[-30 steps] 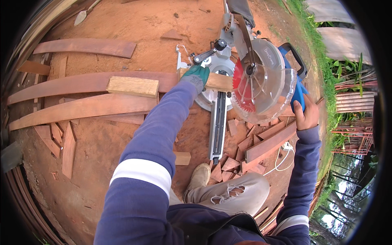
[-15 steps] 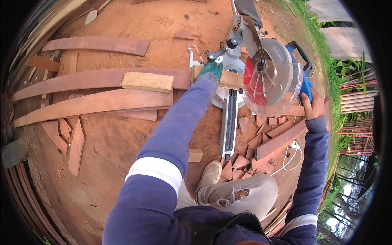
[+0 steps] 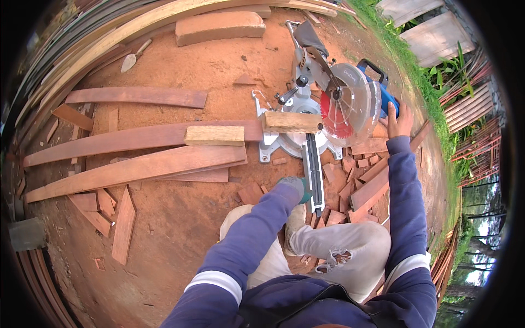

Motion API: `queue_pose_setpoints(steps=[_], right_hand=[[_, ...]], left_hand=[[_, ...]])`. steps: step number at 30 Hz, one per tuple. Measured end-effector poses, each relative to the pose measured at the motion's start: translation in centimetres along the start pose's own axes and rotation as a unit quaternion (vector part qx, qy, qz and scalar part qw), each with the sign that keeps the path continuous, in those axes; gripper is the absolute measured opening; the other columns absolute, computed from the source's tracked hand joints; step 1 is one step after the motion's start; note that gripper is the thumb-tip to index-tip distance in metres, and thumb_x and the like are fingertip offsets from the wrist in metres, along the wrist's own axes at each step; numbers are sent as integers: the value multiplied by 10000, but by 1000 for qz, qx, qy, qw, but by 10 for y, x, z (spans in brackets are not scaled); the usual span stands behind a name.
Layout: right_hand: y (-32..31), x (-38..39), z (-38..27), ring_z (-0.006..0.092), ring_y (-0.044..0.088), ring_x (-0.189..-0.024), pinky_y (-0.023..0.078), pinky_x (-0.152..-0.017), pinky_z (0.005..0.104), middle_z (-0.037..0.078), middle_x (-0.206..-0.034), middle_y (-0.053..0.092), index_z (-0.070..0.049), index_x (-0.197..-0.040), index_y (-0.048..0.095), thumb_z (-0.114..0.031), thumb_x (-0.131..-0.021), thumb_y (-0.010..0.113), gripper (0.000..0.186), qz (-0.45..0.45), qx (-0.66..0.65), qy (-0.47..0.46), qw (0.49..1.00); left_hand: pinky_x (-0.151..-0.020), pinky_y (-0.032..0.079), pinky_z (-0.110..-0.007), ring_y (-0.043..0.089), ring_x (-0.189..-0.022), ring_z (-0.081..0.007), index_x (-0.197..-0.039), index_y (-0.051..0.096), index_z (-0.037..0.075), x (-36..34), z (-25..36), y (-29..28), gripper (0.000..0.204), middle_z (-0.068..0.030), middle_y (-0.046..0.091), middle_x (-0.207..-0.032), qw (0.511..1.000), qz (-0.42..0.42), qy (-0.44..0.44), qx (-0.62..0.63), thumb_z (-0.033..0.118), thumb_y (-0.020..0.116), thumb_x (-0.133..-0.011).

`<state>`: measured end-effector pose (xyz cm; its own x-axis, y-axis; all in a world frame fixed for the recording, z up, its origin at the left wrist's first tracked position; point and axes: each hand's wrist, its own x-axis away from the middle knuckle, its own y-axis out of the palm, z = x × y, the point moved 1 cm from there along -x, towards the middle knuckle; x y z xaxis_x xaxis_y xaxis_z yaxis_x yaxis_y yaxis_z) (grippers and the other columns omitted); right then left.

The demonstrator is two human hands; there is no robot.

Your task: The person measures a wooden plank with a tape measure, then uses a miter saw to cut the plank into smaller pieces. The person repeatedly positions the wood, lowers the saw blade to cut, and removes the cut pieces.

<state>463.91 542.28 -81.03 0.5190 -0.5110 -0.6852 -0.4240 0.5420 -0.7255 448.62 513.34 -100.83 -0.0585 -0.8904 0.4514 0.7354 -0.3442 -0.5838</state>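
Note:
My left hand (image 3: 299,189), in a green glove with a grey cuff, is low beside the saw's grey slide rail (image 3: 313,172), just above my legs; its fingers are mostly hidden behind the wrist. My right hand (image 3: 400,121) is closed on the blue handle (image 3: 389,98) of the mitre saw, with the thumb along its near side. The saw has a red blade (image 3: 337,121) under a clear guard (image 3: 359,91). A pale wood block (image 3: 287,121) lies on the saw's base, left of the blade. Another pale block (image 3: 213,135) rests on long reddish boards (image 3: 82,142) to the left.
Reddish offcuts (image 3: 369,191) are piled on the dirt right of the rail. Long planks (image 3: 120,33) line the upper left, with a trowel (image 3: 129,62) beside them. A thick beam (image 3: 220,28) lies behind. Grass (image 3: 415,87) and sheet panels (image 3: 437,46) edge the right side.
My left hand has left the wood block on the saw and moved down toward my legs. My right hand stays on the handle. The view has shifted, showing more ground at the top.

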Motion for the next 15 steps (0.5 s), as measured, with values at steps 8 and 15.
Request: queue_pose_setpoints(steps=[8,15], right_hand=[[-12,-5,-49,386,514,-1289,364,-1127,462,209,-1360,577,-18,-1358,567,-258,-962,674,475,140,-89,9,986],[-14,69,-92,265,597,-1137,443,-1015,372,184,-1267,612,76,-1268,568,-113,-975,567,349,171,-439,103,876]], left_hand=[[-1040,482,-474,623,-1205,-409,-1420,549,66,24,-105,-20,697,-237,646,-1308,983,127,-118,67,534,608,-906],[-949,542,-372,673,-1141,-263,-1362,582,14,43,-129,-28,560,-239,683,-1212,925,254,-143,242,336,709,-923]])
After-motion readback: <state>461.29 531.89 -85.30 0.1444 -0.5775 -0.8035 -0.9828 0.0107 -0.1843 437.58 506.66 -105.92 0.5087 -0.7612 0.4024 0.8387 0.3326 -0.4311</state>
